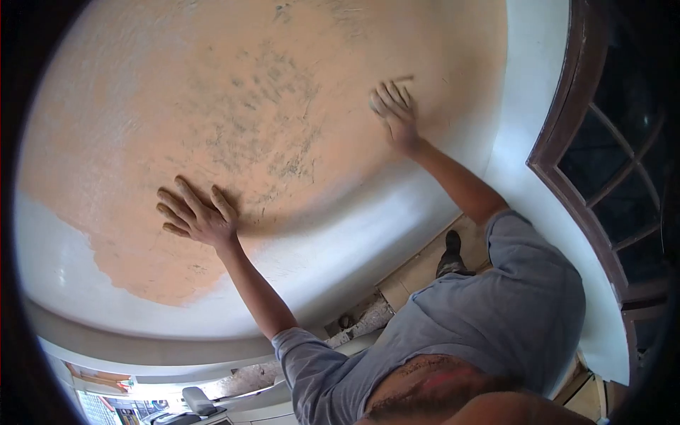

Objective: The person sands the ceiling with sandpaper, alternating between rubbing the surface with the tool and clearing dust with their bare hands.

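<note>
My left hand [200, 216] lies flat against the wall [120, 163], fingers spread and smeared with brown paste, holding nothing. The wall's surface is largely coated in a peach-orange layer, with dark greenish smudges and streaks between my two hands. Higher up and to the right, my right hand [398, 117] is at the coated surface, its fingers bent and coated in pale residue. A pale shape shows at its fingers, and a thin brownish strip [404, 78] juts out just beyond the fingertips; what the hand holds I cannot tell.
Bare white wall [53, 244] borders the coating at lower left. A brown-framed window with curved bars [613, 131] stands at the right. Below are floor tiles [405, 283] and my dark boot [452, 248]. A grey chair-like object [200, 401] stands at lower left.
</note>
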Demonstrator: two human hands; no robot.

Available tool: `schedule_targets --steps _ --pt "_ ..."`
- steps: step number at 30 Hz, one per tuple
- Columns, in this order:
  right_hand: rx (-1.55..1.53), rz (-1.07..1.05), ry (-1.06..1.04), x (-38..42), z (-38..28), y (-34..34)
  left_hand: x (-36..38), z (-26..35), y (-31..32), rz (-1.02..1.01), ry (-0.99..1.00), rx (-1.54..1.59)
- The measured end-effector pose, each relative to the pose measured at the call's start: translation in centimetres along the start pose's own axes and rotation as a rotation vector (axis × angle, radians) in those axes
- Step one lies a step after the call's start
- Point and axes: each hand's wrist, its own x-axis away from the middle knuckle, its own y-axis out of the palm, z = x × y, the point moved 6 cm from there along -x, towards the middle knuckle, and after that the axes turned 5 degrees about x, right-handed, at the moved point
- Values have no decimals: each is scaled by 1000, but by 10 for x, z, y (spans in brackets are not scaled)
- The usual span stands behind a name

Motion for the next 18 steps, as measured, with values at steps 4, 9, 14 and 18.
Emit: schedule_targets --steps 4,9,14,18 --pt "21 -3 -207 -75 0 -4 -4 -31 1 -12 127 -10" --pt "11 97 -240 -293 -24 -30 -4 -92 -16 19 -89 -7" --pt "-12 79 -195 -183 -28 -4 2 -95 -13 -14 -166 -47" --pt "77 -26 -187 5 -30 13 3 -95 -15 -18 -176 -31"
